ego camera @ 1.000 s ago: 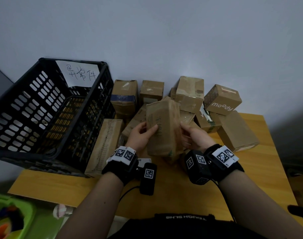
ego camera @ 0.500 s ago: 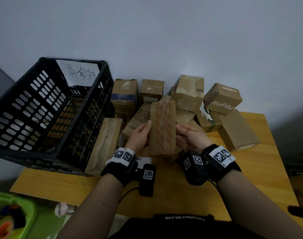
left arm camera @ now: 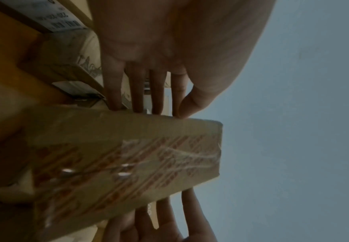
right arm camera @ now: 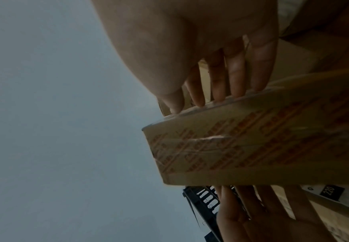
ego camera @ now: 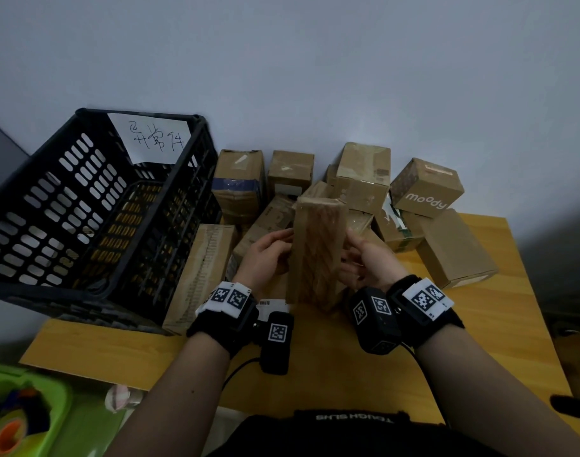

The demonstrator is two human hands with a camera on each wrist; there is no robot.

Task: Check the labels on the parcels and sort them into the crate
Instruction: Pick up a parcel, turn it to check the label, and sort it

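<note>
While both hands held it upright over the table (ego camera: pixel 479 341), the scene read as follows.

Parcel: tall narrow cardboard parcel (ego camera: pixel 318 252), wrapped in red-printed tape, near the middle of the table, in front of the pile of boxes (ego camera: pixel 364 179).
Left hand: left hand (ego camera: pixel 265 258) pressed its left side, fingers nearly straight, thumb at the edge.
Right hand: right hand (ego camera: pixel 367 262) did likewise on the right side.
Handling: probably light and stiff; glossy tape looked slippery.
Hold: opposite long sides, near mid-height.
Crate: black crate (ego camera: pixel 189 179) stood left, tilted, seemingly unfilled.
Label: not visible on the facing side.

Both hands, left (ego camera: pixel 265 258) and right (ego camera: pixel 369 263), raised side by side, fingers extended forward
</note>
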